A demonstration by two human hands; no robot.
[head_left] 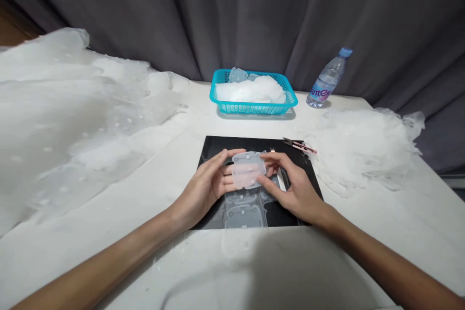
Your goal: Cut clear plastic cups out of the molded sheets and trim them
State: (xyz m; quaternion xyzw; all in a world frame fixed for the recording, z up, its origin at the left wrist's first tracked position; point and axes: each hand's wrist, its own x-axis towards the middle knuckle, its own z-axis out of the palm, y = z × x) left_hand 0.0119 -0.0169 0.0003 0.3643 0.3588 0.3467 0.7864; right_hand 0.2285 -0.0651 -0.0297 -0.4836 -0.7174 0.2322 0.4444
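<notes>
While the translucent moulded plastic piece (249,174) is held above the black mat (215,147), the left hand (209,181) is spread beneath it and the right hand (296,185) pinches its right edge between thumb and finger; excessive pinch force could crease the thin piece, or weak support drop it onto the translucent moulded sheet (244,216) below; thread snips (301,146) at the mat's far right corner could snag a stray right hand.

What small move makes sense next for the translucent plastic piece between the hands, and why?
Perhaps tilt the translucent piece slightly to check its edges: the left hand's spread fingers back it, and the right hand grips its right side.
</notes>
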